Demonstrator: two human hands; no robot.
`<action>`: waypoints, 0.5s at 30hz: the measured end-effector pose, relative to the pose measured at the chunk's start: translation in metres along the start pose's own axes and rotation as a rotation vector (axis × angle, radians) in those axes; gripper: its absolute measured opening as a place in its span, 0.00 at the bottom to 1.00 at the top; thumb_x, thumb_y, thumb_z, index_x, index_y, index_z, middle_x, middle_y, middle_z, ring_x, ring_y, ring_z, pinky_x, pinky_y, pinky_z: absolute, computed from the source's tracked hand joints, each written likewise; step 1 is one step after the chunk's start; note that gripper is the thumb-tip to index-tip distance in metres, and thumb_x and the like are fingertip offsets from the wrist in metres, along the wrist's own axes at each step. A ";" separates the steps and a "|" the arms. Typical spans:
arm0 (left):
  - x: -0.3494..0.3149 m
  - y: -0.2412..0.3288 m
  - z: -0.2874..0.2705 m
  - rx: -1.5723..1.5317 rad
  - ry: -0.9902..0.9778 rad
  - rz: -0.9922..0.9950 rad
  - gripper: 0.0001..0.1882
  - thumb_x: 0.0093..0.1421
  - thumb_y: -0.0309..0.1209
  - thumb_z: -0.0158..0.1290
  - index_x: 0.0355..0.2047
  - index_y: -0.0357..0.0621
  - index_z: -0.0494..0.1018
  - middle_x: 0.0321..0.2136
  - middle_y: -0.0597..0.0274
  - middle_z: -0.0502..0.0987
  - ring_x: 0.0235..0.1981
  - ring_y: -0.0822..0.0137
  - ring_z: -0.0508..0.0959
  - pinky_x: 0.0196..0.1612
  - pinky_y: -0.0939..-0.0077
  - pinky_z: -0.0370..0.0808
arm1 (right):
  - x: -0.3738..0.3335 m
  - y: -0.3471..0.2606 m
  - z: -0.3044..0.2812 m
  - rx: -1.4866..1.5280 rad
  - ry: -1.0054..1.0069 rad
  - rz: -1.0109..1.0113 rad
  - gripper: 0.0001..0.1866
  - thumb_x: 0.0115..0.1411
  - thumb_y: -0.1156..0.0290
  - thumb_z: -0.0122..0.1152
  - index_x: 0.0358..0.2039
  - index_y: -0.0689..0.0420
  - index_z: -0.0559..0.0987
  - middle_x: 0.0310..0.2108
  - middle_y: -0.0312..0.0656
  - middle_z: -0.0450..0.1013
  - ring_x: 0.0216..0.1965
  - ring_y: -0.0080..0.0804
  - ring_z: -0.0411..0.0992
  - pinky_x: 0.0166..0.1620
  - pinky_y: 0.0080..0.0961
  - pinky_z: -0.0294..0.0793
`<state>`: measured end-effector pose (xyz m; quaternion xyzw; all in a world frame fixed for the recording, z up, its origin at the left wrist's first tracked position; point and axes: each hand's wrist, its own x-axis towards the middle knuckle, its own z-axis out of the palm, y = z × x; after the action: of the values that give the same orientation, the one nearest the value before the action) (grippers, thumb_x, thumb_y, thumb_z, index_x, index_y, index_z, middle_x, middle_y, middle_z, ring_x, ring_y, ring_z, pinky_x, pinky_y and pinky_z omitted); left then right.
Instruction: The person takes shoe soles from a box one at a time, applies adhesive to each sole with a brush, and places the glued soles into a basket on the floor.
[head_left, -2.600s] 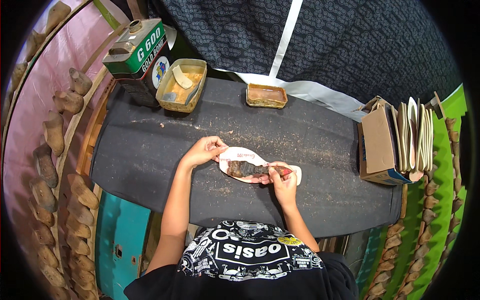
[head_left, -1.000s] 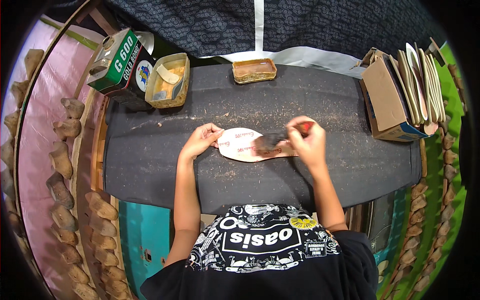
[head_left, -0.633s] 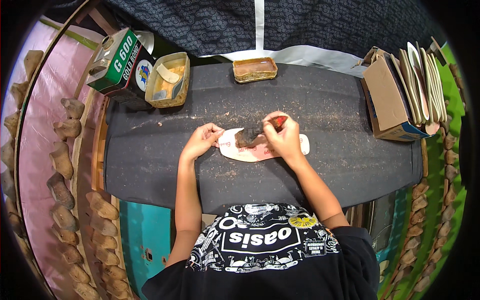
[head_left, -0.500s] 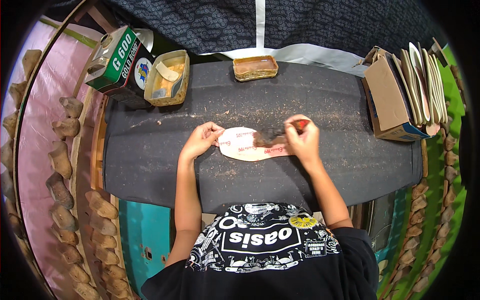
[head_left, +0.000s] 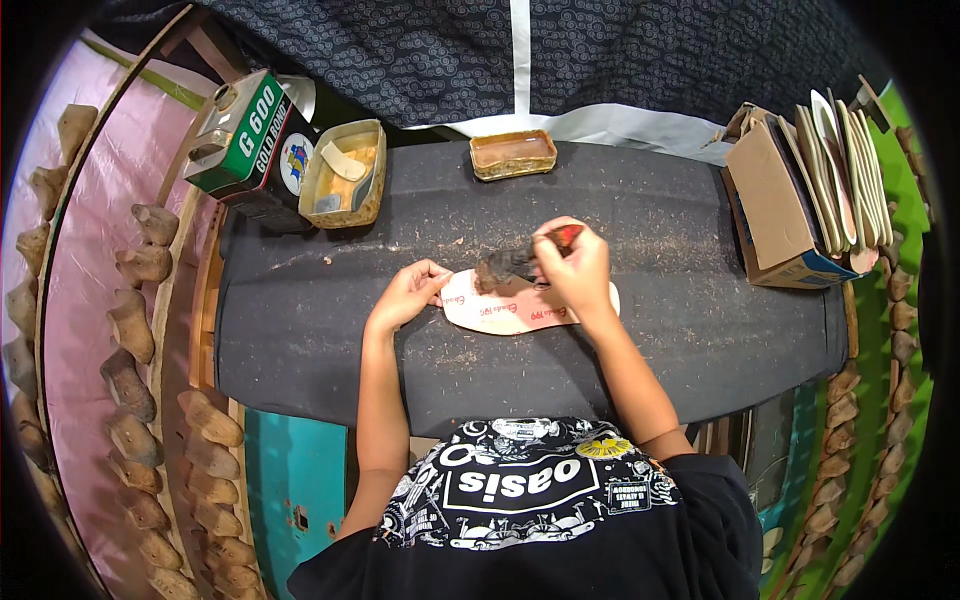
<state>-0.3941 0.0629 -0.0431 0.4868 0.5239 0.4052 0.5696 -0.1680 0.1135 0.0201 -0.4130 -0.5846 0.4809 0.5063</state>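
A pale pink insole (head_left: 508, 316) with red print lies flat on the dark cloth in front of me. My left hand (head_left: 408, 296) pinches its left end between thumb and fingers. In my right hand (head_left: 580, 268), above the insole's right half, is a brush (head_left: 510, 266) with a red handle end and a dark, caked body. Its brown bristle tip rests on or just over the insole's upper left part; contact is hard to tell. Part of the insole's right side is hidden behind my right hand and wrist.
A shallow tray of amber liquid (head_left: 513, 156) stands at the far edge. Far left are a green-and-black metal can (head_left: 252, 150) and a container with scraper-like pieces (head_left: 372, 206). A cardboard box (head_left: 770, 195) of insoles stands far right. Scraps litter the table cloth (head_left: 690, 330); wooden shoe lasts (head_left: 126, 388) line the sides.
My right hand has moved the brush leftward across the insole, baring the insole's right end. My left hand keeps its hold on the left end. The whole view has shifted slightly.
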 end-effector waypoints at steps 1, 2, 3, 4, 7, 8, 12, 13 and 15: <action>0.000 0.001 0.002 0.002 -0.002 0.001 0.08 0.55 0.29 0.45 0.31 0.36 0.66 0.26 0.64 0.71 0.27 0.77 0.71 0.29 0.84 0.69 | 0.003 0.008 0.004 -0.016 -0.015 0.001 0.05 0.44 0.74 0.52 0.20 0.62 0.72 0.14 0.33 0.68 0.16 0.15 0.65 0.20 0.14 0.64; -0.001 0.000 0.002 0.001 0.002 0.000 0.08 0.55 0.29 0.45 0.31 0.36 0.66 0.26 0.64 0.71 0.26 0.77 0.70 0.29 0.84 0.69 | 0.004 0.009 0.008 -0.020 -0.044 0.028 0.05 0.45 0.74 0.52 0.21 0.63 0.71 0.14 0.35 0.68 0.15 0.17 0.66 0.19 0.14 0.65; -0.001 -0.001 0.001 0.021 0.008 0.011 0.08 0.55 0.29 0.45 0.31 0.35 0.66 0.26 0.64 0.71 0.26 0.77 0.70 0.29 0.84 0.69 | 0.003 0.008 0.010 0.021 -0.048 0.083 0.05 0.46 0.74 0.52 0.21 0.63 0.71 0.14 0.35 0.68 0.15 0.18 0.66 0.18 0.14 0.66; -0.001 -0.002 0.001 0.020 0.010 0.013 0.08 0.55 0.29 0.45 0.31 0.35 0.66 0.26 0.64 0.71 0.26 0.77 0.70 0.29 0.84 0.69 | 0.002 0.007 0.011 0.060 -0.050 0.138 0.05 0.46 0.73 0.51 0.22 0.63 0.70 0.14 0.36 0.68 0.14 0.19 0.67 0.18 0.14 0.66; 0.000 -0.003 0.001 0.035 0.022 0.021 0.08 0.54 0.29 0.46 0.30 0.35 0.66 0.26 0.64 0.71 0.25 0.78 0.70 0.29 0.84 0.69 | 0.000 0.021 0.001 0.108 -0.049 0.164 0.06 0.47 0.73 0.50 0.23 0.63 0.70 0.14 0.37 0.67 0.14 0.20 0.68 0.18 0.14 0.67; 0.000 -0.003 0.000 0.052 0.014 0.023 0.08 0.54 0.29 0.46 0.30 0.35 0.66 0.25 0.63 0.71 0.25 0.78 0.70 0.28 0.84 0.69 | -0.002 0.021 -0.004 0.104 -0.048 0.165 0.06 0.47 0.73 0.50 0.23 0.63 0.70 0.14 0.37 0.67 0.14 0.20 0.68 0.18 0.14 0.67; 0.000 -0.002 -0.002 0.068 0.004 0.024 0.09 0.54 0.29 0.47 0.30 0.34 0.66 0.25 0.63 0.72 0.24 0.78 0.71 0.28 0.85 0.69 | -0.009 0.018 -0.028 0.007 0.047 0.131 0.05 0.47 0.75 0.50 0.23 0.63 0.69 0.14 0.36 0.67 0.14 0.18 0.66 0.16 0.14 0.66; 0.000 -0.002 -0.002 0.066 0.004 0.025 0.09 0.54 0.29 0.47 0.30 0.34 0.66 0.25 0.63 0.72 0.24 0.78 0.71 0.28 0.85 0.69 | -0.011 0.014 -0.036 0.001 0.066 0.141 0.05 0.47 0.75 0.50 0.23 0.63 0.69 0.14 0.36 0.67 0.13 0.18 0.66 0.16 0.14 0.66; -0.001 -0.001 -0.002 0.047 0.009 0.002 0.09 0.54 0.29 0.47 0.30 0.34 0.66 0.25 0.63 0.72 0.24 0.78 0.71 0.28 0.85 0.69 | -0.012 0.010 -0.052 -0.025 0.100 0.134 0.04 0.47 0.75 0.50 0.22 0.63 0.69 0.13 0.35 0.66 0.13 0.17 0.65 0.15 0.14 0.65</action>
<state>-0.3965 0.0624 -0.0442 0.4988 0.5353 0.3953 0.5554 -0.1152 0.1110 0.0096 -0.4809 -0.5357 0.4854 0.4962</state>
